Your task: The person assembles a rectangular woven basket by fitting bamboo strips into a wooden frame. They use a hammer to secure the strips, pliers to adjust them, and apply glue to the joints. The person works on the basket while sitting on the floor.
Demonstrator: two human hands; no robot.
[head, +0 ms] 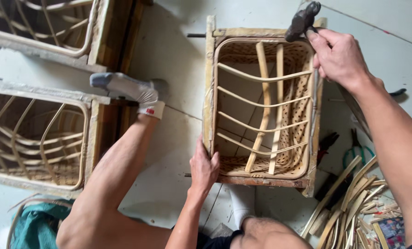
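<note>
A rattan basket in a wooden frame [209,92] stands on the floor between my legs, with curved cane ribs and two upright slats inside. My left hand [203,167] grips the frame's near left corner. My right hand [337,57] holds a dark hammer [302,20] by its handle, its head just above the frame's far right corner.
Two more framed rattan baskets [88,120] lie at the left, my socked foot [130,90] against one. A heap of cane strips [349,203] sits at the lower right, with pliers [356,145] and a dark tool beside it. Green cloth [37,223] lies lower left.
</note>
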